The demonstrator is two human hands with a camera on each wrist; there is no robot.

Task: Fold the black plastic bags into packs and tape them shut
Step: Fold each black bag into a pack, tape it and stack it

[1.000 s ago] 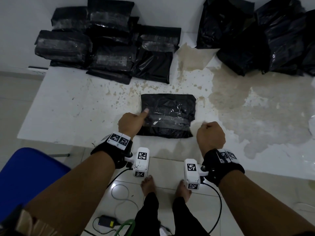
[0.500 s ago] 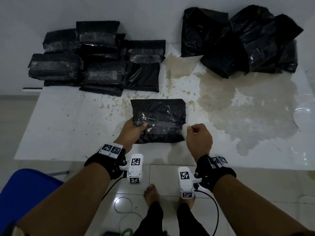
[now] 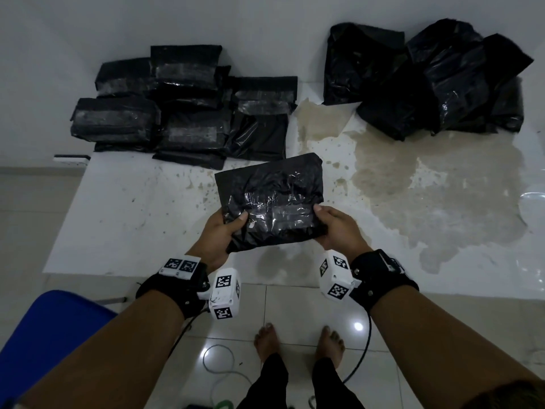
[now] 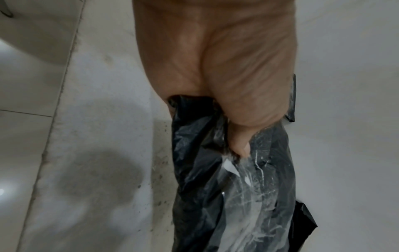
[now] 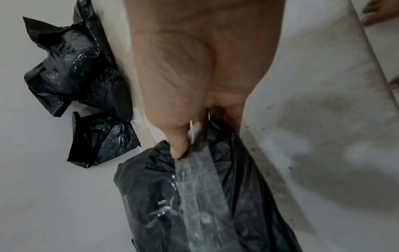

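Observation:
A folded black plastic pack (image 3: 269,199) with a band of clear tape across it is lifted off the white table (image 3: 118,219), tilted. My left hand (image 3: 219,233) grips its left end, thumb on top (image 4: 238,146), and the pack (image 4: 235,196) hangs below it in the left wrist view. My right hand (image 3: 337,227) holds the right end, thumb pressed on the tape (image 5: 198,191) in the right wrist view. A stack of several taped packs (image 3: 182,104) lies at the table's back left. A heap of loose black bags (image 3: 427,81) lies at the back right, also seen as crumpled bags (image 5: 73,71).
The table top has a large brownish stain (image 3: 427,196) on its right half. A blue chair (image 3: 44,343) stands at the lower left. Cables (image 3: 218,364) lie on the tiled floor by my bare feet (image 3: 267,340).
The pack has come up off the table. My left hand went from pressing its corner to gripping it; my right hand, a fist beside it before, now holds the right end.

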